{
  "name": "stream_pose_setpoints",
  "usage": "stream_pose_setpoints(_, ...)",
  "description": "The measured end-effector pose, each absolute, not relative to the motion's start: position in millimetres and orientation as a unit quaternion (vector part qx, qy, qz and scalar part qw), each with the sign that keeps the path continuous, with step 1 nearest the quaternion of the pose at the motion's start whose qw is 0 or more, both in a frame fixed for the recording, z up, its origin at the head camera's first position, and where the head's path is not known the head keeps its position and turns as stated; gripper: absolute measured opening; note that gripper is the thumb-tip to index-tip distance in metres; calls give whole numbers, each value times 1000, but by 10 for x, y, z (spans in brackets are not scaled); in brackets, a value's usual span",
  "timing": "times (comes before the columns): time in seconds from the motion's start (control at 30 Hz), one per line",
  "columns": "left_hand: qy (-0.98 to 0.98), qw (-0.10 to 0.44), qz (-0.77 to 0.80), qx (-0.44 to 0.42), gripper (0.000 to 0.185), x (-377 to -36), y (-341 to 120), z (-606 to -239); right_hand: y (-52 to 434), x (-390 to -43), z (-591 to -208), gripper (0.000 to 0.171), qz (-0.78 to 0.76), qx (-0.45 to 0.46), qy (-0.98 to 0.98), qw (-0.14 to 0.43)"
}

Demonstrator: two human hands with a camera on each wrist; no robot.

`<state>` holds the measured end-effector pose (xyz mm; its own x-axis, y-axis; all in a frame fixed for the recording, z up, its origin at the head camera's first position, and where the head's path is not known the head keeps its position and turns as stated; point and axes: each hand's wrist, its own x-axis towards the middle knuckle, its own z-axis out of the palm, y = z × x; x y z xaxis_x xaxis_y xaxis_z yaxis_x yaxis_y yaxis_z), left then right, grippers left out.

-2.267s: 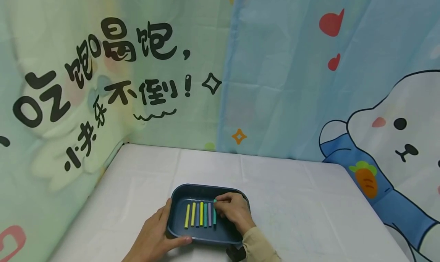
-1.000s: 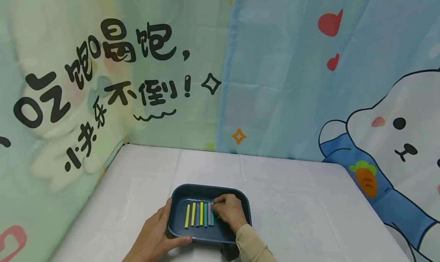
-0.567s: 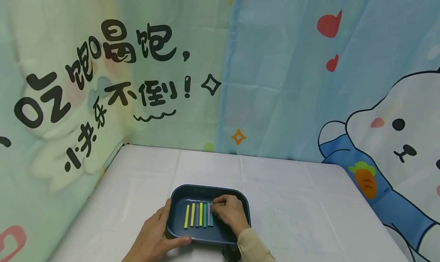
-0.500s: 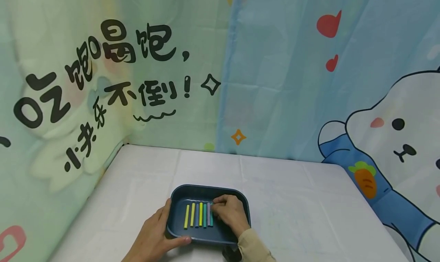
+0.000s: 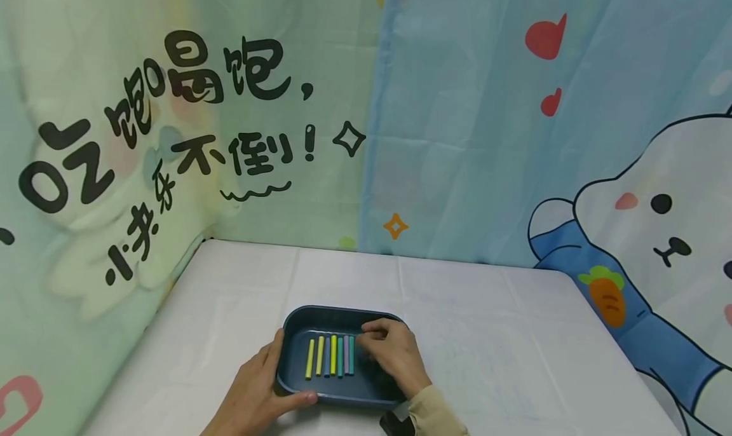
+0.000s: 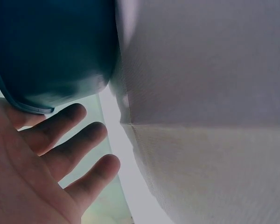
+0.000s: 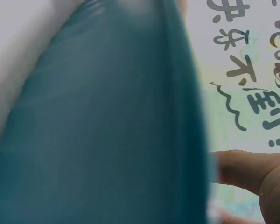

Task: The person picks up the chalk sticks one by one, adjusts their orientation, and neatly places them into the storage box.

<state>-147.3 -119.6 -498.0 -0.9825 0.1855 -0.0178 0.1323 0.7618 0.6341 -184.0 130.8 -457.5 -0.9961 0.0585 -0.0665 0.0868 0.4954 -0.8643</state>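
A dark blue tray (image 5: pixel 297 321) sits on the white-clothed table (image 5: pixel 486 334), holding a row of several short coloured sticks (image 5: pixel 330 356) laid side by side. My left hand (image 5: pixel 257 388) rests against the tray's near-left corner, thumb straight along the near rim and index finger along the left wall. In the left wrist view its other fingers (image 6: pixel 70 140) lie spread beside the tray's outer wall (image 6: pixel 51 51). My right hand (image 5: pixel 389 353) is inside the tray with its fingers curled. Its fingertips lie just right of the end teal stick (image 5: pixel 351 356). The right wrist view shows only the blurred tray wall (image 7: pixel 107 130).
Printed cloth backdrops stand close behind (image 5: pixel 457 137) and to the left (image 5: pixel 114 169) of the table. Bare cloth stretches to the right of the tray and behind it. A small dark device (image 5: pixel 394 425) sits at my right wrist by the table's near edge.
My right hand slid the teal stick left against the purple one, then drew back a little to the right, uncovering the stick's top end. The left hand and tray stayed put.
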Motion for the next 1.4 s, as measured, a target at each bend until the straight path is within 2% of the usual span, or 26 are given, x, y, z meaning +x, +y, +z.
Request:
stream_pose_setpoints(0.27, 937, 48, 336, 77, 130, -1474, -1181, -4971, 1414, -1798, -4476, 31, -509, 50, 859, 10)
stream_pose_setpoints(0.73, 938, 33, 334, 81, 131, -1473, -1191, -4988, 1746, -1750, -4340, 29, -526, 104, 844, -2)
stream_pose_setpoints(1.4, 941, 35, 327, 80, 131, -1457, -1172, -4971, 2150, -1719, -4457, 37, -502, 151, 852, -17)
